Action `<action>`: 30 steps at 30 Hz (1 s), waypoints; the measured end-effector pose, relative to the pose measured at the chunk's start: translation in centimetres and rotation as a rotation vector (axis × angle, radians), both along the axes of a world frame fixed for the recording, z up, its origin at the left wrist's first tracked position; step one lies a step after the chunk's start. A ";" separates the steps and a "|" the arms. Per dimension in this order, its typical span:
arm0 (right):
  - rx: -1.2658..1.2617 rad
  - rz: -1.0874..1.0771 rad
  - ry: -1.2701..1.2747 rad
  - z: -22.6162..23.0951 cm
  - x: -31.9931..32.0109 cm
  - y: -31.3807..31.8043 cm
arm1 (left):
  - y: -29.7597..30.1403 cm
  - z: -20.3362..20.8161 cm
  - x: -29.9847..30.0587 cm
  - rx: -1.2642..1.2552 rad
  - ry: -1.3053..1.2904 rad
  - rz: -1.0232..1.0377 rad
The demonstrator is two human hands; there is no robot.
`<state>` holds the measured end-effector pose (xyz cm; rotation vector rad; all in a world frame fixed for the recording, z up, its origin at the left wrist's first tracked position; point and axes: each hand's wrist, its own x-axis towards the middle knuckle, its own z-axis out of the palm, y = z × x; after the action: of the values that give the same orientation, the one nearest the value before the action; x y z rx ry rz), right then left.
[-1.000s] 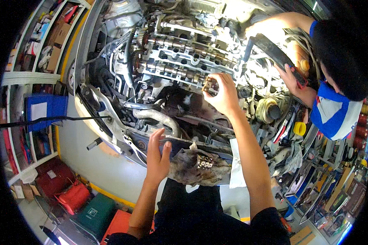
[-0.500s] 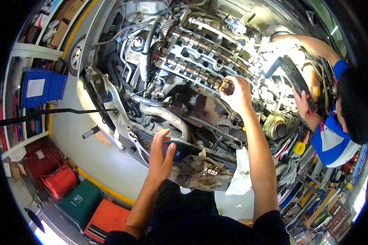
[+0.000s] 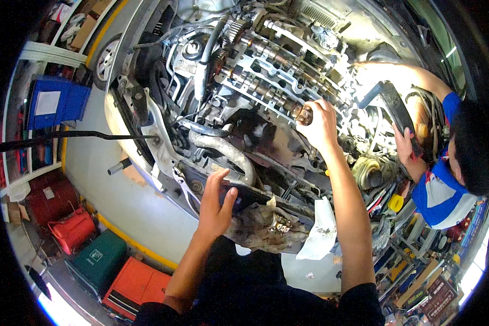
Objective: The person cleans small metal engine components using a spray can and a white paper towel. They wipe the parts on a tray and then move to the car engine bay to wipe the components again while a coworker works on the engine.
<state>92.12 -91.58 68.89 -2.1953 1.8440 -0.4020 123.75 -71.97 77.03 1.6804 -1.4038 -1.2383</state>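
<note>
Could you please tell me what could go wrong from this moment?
The small metal part in the right hand might slip and fall into the exposed engine. The loose metal pieces on the stained cloth have no tray around them, so a bump could perhaps scatter them.

Metal part (image 3: pixel 304 115): brown. Rag (image 3: pixel 247 231): grey-brown, mottled dark. Paper sheet (image 3: pixel 318 231): white. Hose (image 3: pixel 231 152): silver-grey. Lamp (image 3: pixel 395 108): black. Co-worker's shirt (image 3: pixel 443 190): blue with pale grey. Storage case (image 3: pixel 89 271): dark green, pale emblem (image 3: pixel 96 254). Toolbox (image 3: pixel 141 280): orange-red. Floor (image 3: pixel 130 195): pale grey, yellow stripe (image 3: pixel 136 245).
</note>
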 end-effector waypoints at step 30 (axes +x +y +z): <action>0.327 -0.216 -0.462 4.5 1.7 35.3 | 7.0 0.2 -8.1 -0.067 -0.176 -0.629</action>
<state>93.81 -56.32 73.42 -1.5409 1.7404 -0.5500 115.61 -65.01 77.23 1.3666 -2.1621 -1.3607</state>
